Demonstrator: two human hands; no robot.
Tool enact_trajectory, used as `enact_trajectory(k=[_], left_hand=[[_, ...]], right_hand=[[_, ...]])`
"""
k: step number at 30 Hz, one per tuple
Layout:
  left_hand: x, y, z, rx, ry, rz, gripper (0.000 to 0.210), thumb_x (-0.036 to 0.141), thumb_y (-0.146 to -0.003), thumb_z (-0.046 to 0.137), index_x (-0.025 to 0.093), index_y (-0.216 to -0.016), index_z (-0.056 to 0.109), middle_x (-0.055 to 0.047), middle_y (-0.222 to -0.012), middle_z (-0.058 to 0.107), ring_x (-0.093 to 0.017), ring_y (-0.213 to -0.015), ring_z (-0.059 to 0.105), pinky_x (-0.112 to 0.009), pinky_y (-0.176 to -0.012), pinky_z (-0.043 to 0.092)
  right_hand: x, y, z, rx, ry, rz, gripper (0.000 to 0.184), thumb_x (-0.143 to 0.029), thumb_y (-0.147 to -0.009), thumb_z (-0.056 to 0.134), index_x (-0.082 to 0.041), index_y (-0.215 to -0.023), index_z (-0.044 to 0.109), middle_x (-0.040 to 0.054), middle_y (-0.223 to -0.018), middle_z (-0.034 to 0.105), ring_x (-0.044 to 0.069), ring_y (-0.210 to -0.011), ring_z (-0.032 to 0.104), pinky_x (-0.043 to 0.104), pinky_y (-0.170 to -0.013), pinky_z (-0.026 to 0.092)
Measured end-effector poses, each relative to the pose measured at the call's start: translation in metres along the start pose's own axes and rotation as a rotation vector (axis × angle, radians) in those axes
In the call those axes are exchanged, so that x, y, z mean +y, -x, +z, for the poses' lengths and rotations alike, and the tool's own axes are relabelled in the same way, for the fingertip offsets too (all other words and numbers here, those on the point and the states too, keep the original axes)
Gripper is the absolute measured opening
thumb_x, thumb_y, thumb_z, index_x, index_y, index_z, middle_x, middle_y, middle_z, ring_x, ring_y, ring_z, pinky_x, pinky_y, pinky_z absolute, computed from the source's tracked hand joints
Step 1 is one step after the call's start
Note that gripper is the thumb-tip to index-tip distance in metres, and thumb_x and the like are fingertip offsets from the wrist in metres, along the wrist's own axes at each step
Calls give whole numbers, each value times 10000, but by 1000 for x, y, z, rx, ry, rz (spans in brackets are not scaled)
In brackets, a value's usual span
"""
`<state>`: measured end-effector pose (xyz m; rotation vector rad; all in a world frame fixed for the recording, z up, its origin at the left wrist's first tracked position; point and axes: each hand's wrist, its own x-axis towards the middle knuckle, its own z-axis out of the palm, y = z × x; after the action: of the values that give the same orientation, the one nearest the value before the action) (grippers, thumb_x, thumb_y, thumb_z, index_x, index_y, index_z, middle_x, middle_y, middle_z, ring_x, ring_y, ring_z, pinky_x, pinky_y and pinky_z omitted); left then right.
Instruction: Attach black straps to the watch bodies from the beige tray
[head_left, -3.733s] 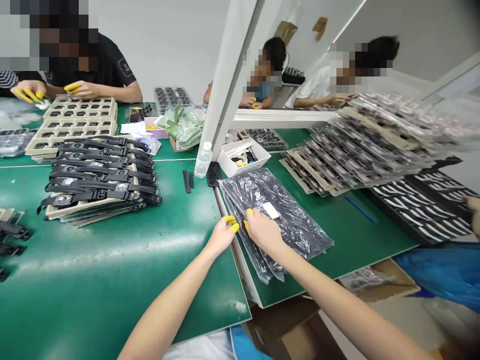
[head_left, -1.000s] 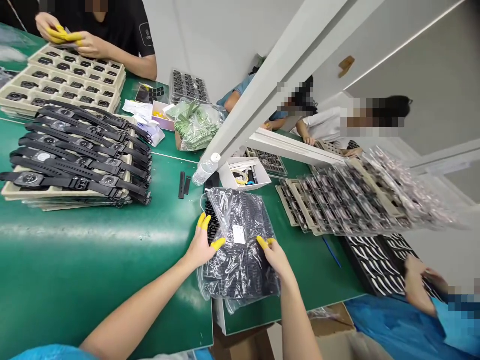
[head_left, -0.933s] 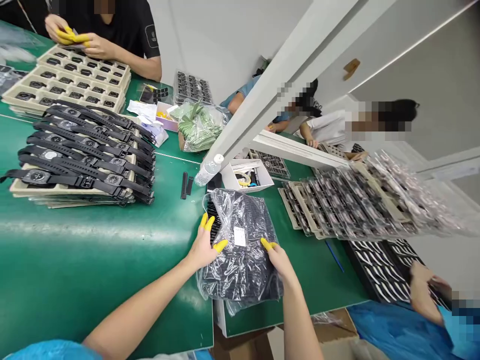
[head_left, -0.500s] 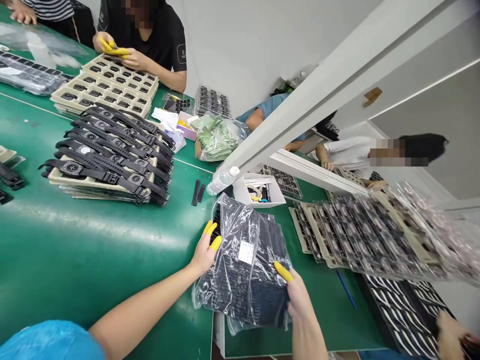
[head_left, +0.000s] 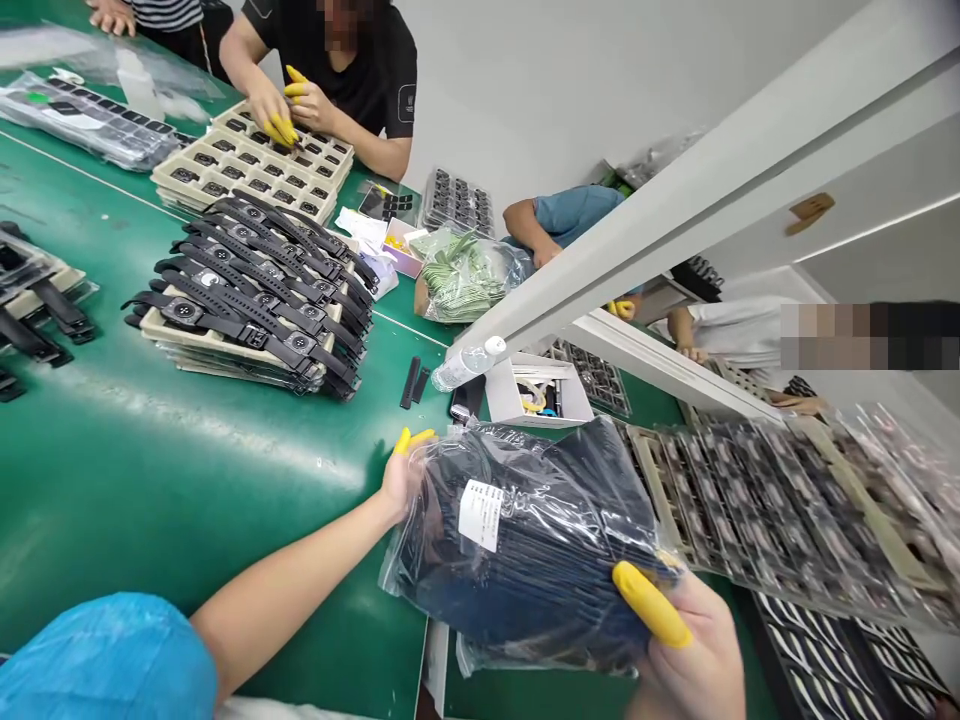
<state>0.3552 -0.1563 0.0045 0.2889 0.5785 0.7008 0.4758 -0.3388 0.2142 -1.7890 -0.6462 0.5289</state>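
Between my hands is a clear plastic bag of black straps (head_left: pixel 555 590), packed in dense rows, with a white printed label (head_left: pixel 480 515) on it. My left hand (head_left: pixel 399 475), in yellow finger cots, grips the bag's upper left edge, its fingers partly behind the plastic. On the right side, my right hand (head_left: pixel 686 625) clamps the bag, the yellow-covered thumb on top and the other fingers mostly hidden beneath. The bag is tilted over the green table (head_left: pixel 315 540). Another clear plastic edge shows under its lower side.
Stacked trays of black watches (head_left: pixel 262 300) stand to the left. Ahead are two loose black straps (head_left: pixel 410 382), a water bottle (head_left: pixel 472 362) and a white box of tools (head_left: pixel 536 395). A white post (head_left: pixel 637 230) slants across the right, beside stacked trays (head_left: pixel 780 500). Co-workers sit around.
The bag has turned and come closer, its label shifting left. My right hand has moved right and nearer, still gripping. Across the table, a co-worker's hand has lowered to the tray.
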Motion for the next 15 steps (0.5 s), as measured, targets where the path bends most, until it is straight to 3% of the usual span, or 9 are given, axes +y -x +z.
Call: enact_trajectory(k=[4, 7, 15], left_hand=[[16, -9, -6, -42, -12, -58, 555, 625, -950, 509, 130, -1072, 729, -142, -1063, 788, -329, -1061, 730, -526, -1034, 535], [34, -22, -12, -76, -69, -63, 489, 590, -936, 562, 138, -1048, 713, -140, -1068, 784, -313, -1026, 737, -516, -997, 552], [79, -48, -28, -180, -377, 33, 483, 539, -817, 746, 136, -1080, 715, -139, -987, 792, -284, -903, 744, -436, -874, 564]], right_hand=[[-21, -2, 12, 60, 23, -19, 396, -498, -681, 902, -188, -894, 778, 134, -886, 789, 354, -855, 759, 445, -733, 637], [-32, -5, 22, 87, 0, -2, 382, -464, -666, 911, -177, -870, 762, 124, -842, 788, 351, -838, 762, 463, -752, 641], [-55, -11, 48, 256, -164, 47, 387, -377, -567, 941, -187, -858, 770, 72, -817, 786, 311, -785, 765, 490, -783, 645]])
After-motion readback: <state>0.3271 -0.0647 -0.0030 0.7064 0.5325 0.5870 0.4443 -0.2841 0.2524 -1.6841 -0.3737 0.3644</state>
